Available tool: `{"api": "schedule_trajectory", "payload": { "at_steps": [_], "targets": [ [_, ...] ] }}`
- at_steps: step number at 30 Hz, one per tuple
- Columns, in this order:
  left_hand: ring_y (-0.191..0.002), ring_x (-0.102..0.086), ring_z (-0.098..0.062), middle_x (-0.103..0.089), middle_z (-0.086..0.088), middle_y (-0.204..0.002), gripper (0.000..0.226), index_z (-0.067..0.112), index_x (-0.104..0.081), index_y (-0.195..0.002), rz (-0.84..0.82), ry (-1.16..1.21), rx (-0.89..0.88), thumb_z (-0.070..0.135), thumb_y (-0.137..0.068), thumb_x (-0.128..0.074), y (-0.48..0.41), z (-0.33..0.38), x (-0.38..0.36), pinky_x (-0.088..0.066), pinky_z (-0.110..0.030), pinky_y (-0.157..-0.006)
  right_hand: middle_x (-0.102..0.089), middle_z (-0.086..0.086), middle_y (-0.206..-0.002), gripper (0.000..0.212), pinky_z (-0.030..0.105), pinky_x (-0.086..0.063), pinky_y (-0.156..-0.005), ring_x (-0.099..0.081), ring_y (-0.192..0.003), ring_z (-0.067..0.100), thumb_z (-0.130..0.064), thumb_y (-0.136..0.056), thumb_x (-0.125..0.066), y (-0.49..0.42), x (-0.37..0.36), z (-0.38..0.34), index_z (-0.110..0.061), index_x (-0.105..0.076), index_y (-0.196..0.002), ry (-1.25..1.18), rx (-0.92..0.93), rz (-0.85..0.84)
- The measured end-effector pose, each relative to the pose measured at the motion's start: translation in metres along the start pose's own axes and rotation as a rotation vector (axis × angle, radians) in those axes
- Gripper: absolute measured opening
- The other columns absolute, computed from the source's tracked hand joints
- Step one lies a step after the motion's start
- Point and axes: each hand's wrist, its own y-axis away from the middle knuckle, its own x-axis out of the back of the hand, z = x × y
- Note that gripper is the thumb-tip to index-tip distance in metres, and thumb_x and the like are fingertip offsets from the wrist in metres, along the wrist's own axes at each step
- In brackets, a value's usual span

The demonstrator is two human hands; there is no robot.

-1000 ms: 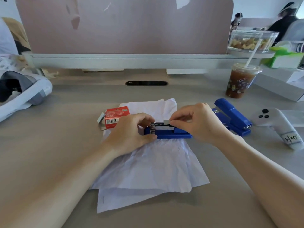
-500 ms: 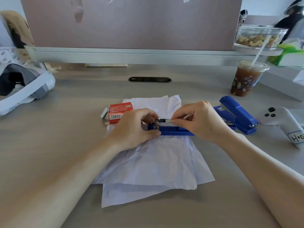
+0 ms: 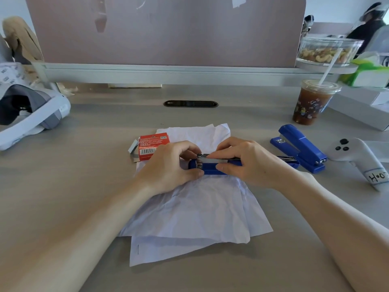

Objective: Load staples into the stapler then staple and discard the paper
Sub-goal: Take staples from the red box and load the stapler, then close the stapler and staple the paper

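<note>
Since 0.5 s ago R fingers (image 3: 212, 155) slid left along staple strip (image 3: 216, 160), now pressing it into stapler (image 3: 212, 168) track w/ thumb on blue side, L hand (image 3: 168, 165) closed round stapler's front end, atop crumpled paper (image 3: 195, 207) on surface (image 3: 73, 197), staple box (image 3: 152, 146) just left.

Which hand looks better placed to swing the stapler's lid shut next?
Probably the right hand: it lies over the stapler beside the hinged blue lid, while the left hand steadies the stapler's front end.
</note>
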Motion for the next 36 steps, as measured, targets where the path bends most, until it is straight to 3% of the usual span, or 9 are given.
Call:
{"api": "schedule_trajectory", "payload": {
  "at_steps": [3,7,10,13,18,21,25,32,36],
  "targets": [
    [-0.092,-0.063,0.006,-0.069,0.011,-0.096,0.038,0.021,-0.067,-0.106,-0.001,0.003,0.001,0.020,-0.072,-0.084,0.001,0.002,0.000,-0.044,-0.003,-0.072,-0.054,-0.015,-0.112,0.038,0.039,-0.051,-0.085,-0.055,-0.097,0.009,-0.031,-0.090,-0.062,-0.001,-0.003,-0.010,-0.049,-0.058,-0.124,0.033,0.029,-0.053],
    [-0.091,-0.063,0.006,-0.069,0.015,-0.092,0.036,0.023,-0.067,-0.103,0.004,-0.004,0.012,0.021,-0.071,-0.085,0.001,0.002,0.000,-0.044,-0.004,-0.071,-0.058,-0.014,-0.109,0.034,0.034,-0.052,-0.084,-0.058,-0.093,0.006,-0.035,-0.085,-0.066,0.005,0.004,-0.016,-0.042,-0.064,-0.118,-0.006,0.029,0.032],
    [-0.092,-0.062,0.009,-0.066,0.019,-0.090,0.038,0.023,-0.067,-0.103,0.005,0.009,0.020,0.024,-0.071,-0.085,0.002,0.003,0.002,-0.043,-0.001,-0.071,-0.061,-0.018,-0.109,0.040,0.029,-0.052,-0.085,-0.060,-0.094,0.003,-0.042,-0.078,-0.072,0.015,0.023,-0.005,-0.039,-0.065,-0.117,-0.007,-0.075,0.090],
    [-0.095,-0.064,0.006,-0.067,0.017,-0.093,0.041,0.023,-0.067,-0.104,-0.005,0.041,0.046,0.025,-0.069,-0.087,0.002,0.000,0.003,-0.044,-0.002,-0.072,-0.065,-0.017,-0.102,0.043,0.026,-0.050,-0.085,-0.060,-0.093,0.003,-0.047,-0.075,-0.073,0.025,0.048,0.012,-0.038,-0.065,-0.116,0.145,-0.248,-0.026],
    [-0.095,-0.066,0.002,-0.070,0.014,-0.094,0.042,0.025,-0.066,-0.102,-0.021,0.028,0.060,0.024,-0.067,-0.088,-0.001,-0.004,0.006,-0.050,-0.016,-0.079,-0.067,-0.010,-0.078,0.017,0.031,-0.050,-0.072,-0.062,-0.076,0.012,-0.040,-0.072,-0.075,0.035,0.064,0.035,-0.034,-0.071,-0.087,0.178,-0.390,-0.197],
    [-0.095,-0.068,-0.002,-0.072,0.010,-0.095,0.042,0.023,-0.067,-0.102,-0.018,0.029,0.067,0.022,-0.066,-0.088,-0.001,-0.007,0.009,-0.052,-0.022,-0.081,-0.067,-0.002,-0.077,0.012,0.038,-0.050,-0.075,-0.061,-0.076,0.019,-0.031,-0.074,-0.076,0.037,0.069,0.041,-0.026,-0.071,-0.083,0.173,-0.424,-0.213],
    [-0.095,-0.068,-0.001,-0.072,0.010,-0.097,0.042,0.024,-0.067,-0.102,-0.020,0.040,0.081,0.022,-0.066,-0.088,-0.001,-0.009,0.009,-0.052,-0.021,-0.082,-0.068,0.001,-0.078,0.012,0.033,-0.047,-0.070,-0.058,-0.072,0.017,-0.028,-0.074,-0.077,0.039,0.073,0.042,-0.025,-0.073,-0.085,0.179,-0.406,-0.197],
    [-0.093,-0.066,0.001,-0.069,0.016,-0.092,0.044,0.024,-0.065,-0.106,-0.034,0.033,0.093,0.022,-0.068,-0.088,-0.001,-0.006,0.011,-0.043,-0.001,-0.070,-0.075,-0.006,-0.089,0.028,0.020,-0.053,-0.078,-0.068,-0.078,0.005,-0.015,-0.070,-0.084,0.045,0.088,0.040,-0.024,-0.076,-0.096,-0.139,-0.351,0.145],
    [-0.091,-0.068,-0.003,-0.070,0.015,-0.091,0.045,0.025,-0.065,-0.107,-0.035,0.038,0.086,0.023,-0.068,-0.087,-0.001,-0.006,0.011,-0.051,-0.014,-0.077,-0.076,0.000,-0.087,0.024,0.012,-0.054,-0.071,-0.068,-0.072,0.002,-0.009,-0.073,-0.081,0.038,0.078,0.021,-0.017,-0.075,-0.094,-0.384,-0.268,0.368]
  ]
}}
